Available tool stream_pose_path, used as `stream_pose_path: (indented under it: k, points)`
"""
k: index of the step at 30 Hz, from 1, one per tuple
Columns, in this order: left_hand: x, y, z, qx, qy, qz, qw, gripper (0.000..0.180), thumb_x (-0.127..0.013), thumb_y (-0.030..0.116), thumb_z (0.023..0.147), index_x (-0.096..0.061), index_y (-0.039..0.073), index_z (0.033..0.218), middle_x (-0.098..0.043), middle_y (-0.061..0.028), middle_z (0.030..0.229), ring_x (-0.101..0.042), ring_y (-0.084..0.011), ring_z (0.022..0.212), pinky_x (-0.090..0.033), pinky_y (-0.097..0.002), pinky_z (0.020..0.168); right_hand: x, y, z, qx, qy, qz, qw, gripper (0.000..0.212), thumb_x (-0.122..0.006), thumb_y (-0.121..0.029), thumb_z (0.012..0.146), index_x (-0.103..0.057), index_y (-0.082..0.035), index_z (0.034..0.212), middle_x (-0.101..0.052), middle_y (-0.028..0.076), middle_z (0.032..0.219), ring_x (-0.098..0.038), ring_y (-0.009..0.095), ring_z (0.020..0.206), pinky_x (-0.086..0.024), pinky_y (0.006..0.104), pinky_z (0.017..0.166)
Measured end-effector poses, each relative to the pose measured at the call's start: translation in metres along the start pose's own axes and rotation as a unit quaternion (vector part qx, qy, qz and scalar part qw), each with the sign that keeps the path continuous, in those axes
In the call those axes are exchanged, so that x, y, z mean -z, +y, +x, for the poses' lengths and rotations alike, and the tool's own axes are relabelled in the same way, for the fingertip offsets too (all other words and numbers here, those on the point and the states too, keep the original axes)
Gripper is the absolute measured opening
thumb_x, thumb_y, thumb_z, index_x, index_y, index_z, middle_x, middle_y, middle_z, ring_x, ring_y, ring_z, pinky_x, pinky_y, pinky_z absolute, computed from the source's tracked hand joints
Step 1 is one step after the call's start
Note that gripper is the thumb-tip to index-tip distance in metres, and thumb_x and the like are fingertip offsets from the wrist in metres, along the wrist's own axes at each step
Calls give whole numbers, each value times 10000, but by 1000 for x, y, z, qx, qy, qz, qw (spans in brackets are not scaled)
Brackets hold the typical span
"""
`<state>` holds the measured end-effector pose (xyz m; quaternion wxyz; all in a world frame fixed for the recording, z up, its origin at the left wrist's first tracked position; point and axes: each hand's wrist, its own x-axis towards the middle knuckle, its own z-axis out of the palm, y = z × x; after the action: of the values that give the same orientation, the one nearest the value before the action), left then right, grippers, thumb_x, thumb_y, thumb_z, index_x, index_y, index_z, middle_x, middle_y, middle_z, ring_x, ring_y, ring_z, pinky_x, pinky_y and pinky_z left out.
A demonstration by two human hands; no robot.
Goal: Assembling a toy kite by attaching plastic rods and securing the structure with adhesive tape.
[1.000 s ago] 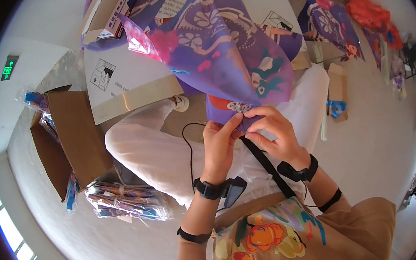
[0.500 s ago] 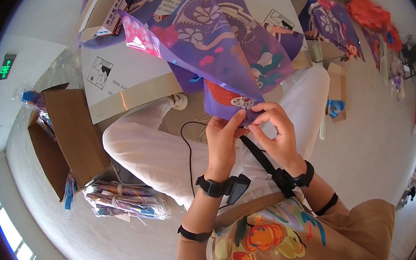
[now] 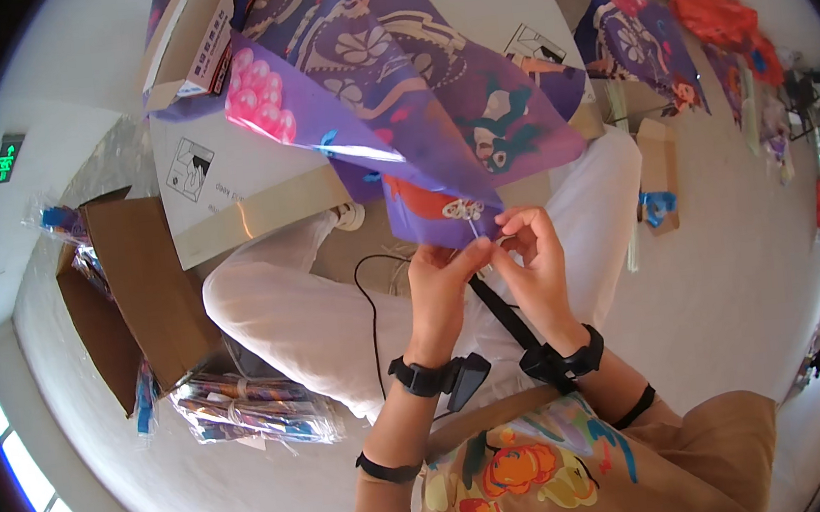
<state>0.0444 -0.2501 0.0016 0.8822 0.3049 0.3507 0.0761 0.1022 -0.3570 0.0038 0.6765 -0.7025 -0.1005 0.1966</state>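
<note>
A thin, shiny purple sheet [image 3: 437,125] printed with flowers and figures drapes from the table toward my lap. My left hand [image 3: 440,288] is closed on its near lower corner, thumb on top. Right beside it, my right hand [image 3: 534,266] pinches at the same corner, fingertips against the left thumb. A thin whitish strip [image 3: 476,230] shows between the fingertips; what exactly the right hand grips is too small to make out. The sheet's near part is folded over, showing a red and white print.
The white table [image 3: 218,210] ahead bears an open carton [image 3: 197,44] and more printed sheets. On the left stands a brown cardboard box [image 3: 151,281] beside plastic-wrapped bundles [image 3: 257,409]. Another printed sheet [image 3: 642,46], a red bag [image 3: 718,19] and a small box [image 3: 659,173] lie at right.
My hands have come closer together at the corner, and the thin whitish strip now shows there. The sheet has shifted slightly left in view, and its pink-printed edge has swung lower.
</note>
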Motion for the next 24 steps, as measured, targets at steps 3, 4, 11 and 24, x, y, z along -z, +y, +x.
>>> stream_pose_path:
  k: [3,4,11,24]
  points:
    - [13,-5,7,21,-2,1,1000,261,-671,-4,830,-593,-24,1078,-652,-69,1011,-624,-135,891,-504,-263,773,6,4,8,-35,-40,-18,998,272,-613,55,823,-457,-31,1028,-529,82,1095,-559,114,883,-468,242,733]
    - [17,-7,12,36,19,-7,999,257,-678,-4,824,-598,-23,1067,-654,-64,996,-623,-129,872,-501,-252,752,7,2,15,-62,-70,-24,995,266,-610,43,833,-459,-31,1039,-535,77,1088,-570,111,887,-467,241,729]
    - [51,-1,46,36,76,-6,996,81,-670,21,829,-626,2,895,-636,-30,809,-597,-112,734,-464,-232,673,13,-39,195,130,-44,-137,981,213,-627,-76,877,-511,-49,1054,-558,39,1040,-584,93,902,-453,240,729]
    - [58,0,80,93,42,45,994,222,-642,-30,832,-594,-29,1048,-643,-60,982,-621,-159,870,-504,-283,810,-12,-42,584,78,32,-367,926,342,-620,-282,877,-647,42,982,-682,205,890,-642,343,907,-473,404,806]
